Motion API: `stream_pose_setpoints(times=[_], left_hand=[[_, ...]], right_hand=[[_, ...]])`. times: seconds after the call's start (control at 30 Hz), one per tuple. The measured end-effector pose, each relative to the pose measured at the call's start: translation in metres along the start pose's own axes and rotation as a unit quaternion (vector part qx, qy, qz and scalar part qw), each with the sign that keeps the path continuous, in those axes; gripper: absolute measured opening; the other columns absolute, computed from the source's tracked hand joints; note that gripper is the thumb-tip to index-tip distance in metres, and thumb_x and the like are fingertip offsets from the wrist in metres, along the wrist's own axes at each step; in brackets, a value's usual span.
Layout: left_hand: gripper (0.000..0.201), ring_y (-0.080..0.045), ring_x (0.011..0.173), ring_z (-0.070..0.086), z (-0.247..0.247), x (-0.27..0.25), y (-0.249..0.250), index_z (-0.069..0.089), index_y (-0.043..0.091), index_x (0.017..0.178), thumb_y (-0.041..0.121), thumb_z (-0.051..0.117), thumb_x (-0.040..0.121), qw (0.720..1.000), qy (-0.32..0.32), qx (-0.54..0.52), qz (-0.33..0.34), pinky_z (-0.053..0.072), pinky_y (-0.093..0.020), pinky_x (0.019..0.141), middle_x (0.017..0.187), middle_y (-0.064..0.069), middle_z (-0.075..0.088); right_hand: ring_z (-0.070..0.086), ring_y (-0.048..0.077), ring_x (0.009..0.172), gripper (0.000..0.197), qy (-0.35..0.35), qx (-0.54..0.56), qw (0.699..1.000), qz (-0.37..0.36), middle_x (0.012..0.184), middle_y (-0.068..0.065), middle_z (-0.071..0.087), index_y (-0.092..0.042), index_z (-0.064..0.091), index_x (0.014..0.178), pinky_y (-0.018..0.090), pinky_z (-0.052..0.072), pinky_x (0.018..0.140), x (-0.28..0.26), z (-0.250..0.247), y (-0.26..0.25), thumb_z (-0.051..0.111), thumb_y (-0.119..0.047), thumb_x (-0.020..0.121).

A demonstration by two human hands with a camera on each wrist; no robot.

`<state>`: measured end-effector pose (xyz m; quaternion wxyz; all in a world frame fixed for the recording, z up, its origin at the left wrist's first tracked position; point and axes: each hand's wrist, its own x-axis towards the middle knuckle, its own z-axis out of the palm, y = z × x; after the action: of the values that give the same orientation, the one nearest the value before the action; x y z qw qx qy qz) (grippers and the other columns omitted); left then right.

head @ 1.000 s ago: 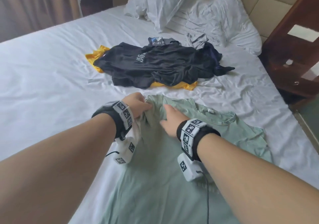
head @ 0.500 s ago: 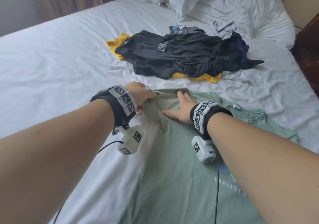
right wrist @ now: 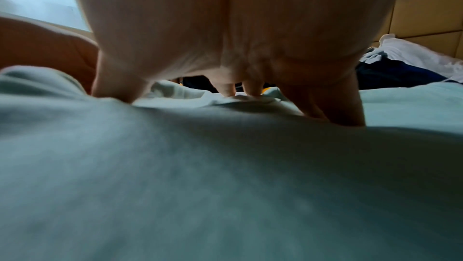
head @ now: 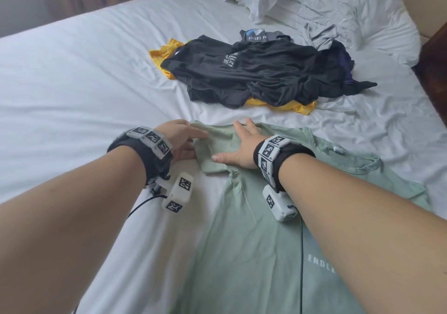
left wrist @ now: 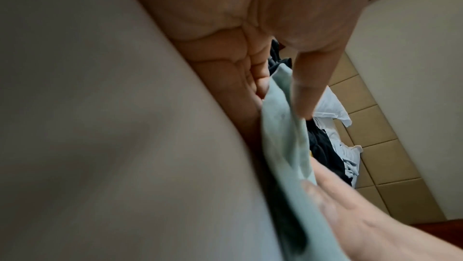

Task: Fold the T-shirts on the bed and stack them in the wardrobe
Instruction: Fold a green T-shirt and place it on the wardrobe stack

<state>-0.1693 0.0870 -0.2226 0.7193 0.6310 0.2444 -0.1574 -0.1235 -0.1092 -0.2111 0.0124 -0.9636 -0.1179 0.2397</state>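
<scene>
Green shirt: spread on the near part of the bed, collar to the right, left sleeve turned in over the body.

Right hand: flat, fingers straight and spread, pressing the shoulder beside the sleeve.

Left hand: at the sleeve's left edge, thumb and fingers pinching the green cloth, as the left wrist view shows.

Pile: black, yellow and grey shirts, unfolded, farther up the bed, apart from the green one. Pillows beyond.

Step, as judged: first fold, sleeve being set and smoothed. Next likely calls for folding the left side inward, then the right sleeve. Wardrobe not in view.
</scene>
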Motion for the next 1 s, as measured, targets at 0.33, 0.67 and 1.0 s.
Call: stream_pose_setpoints(times=[0.33, 0.67, 1.0], left_hand=[[0.018, -0.033, 0.071, 0.071, -0.001, 0.008, 0.0, 0.061, 0.0, 0.11, 0.013, 0.062, 0.097, 0.995, 0.056, -0.083, -0.024, 0.06, -0.039, 0.048, 0.09, -0.019, 0.067], [0.028, -0.032, 0.077, 0.075, -0.012, 0.004, -0.002, 0.064, 0.005, 0.115, 0.005, 0.072, 0.088, 0.998, -0.048, -0.034, -0.017, 0.063, -0.044, 0.076, 0.091, -0.018, 0.075], [0.041, -0.04, 0.091, 0.075, -0.02, 0.007, -0.007, 0.062, 0.003, 0.115, -0.016, 0.072, 0.08, 0.993, -0.101, -0.061, -0.005, 0.061, -0.053, 0.082, 0.103, -0.024, 0.075]], right_hand=[[-0.003, 0.043, 0.153, 0.1, 0.088, 0.026, 0.993, 0.079, 0.169, 0.004, -0.014, -0.033, 0.01, 0.161, 0.058, 0.01, 0.123, -0.003, -0.015, -0.011, 0.03, -0.09, 0.081], [-0.01, 0.025, 0.156, 0.128, 0.013, -0.062, 0.997, -0.033, 0.169, 0.01, -0.011, -0.009, -0.003, 0.161, 0.041, 0.004, 0.127, 0.002, 0.002, -0.03, 0.057, -0.083, 0.076], [-0.013, 0.028, 0.155, 0.183, -0.042, -0.125, 0.991, 0.017, 0.167, 0.005, -0.023, -0.016, -0.019, 0.159, 0.05, 0.001, 0.126, 0.019, -0.001, -0.042, 0.027, -0.111, 0.009]])
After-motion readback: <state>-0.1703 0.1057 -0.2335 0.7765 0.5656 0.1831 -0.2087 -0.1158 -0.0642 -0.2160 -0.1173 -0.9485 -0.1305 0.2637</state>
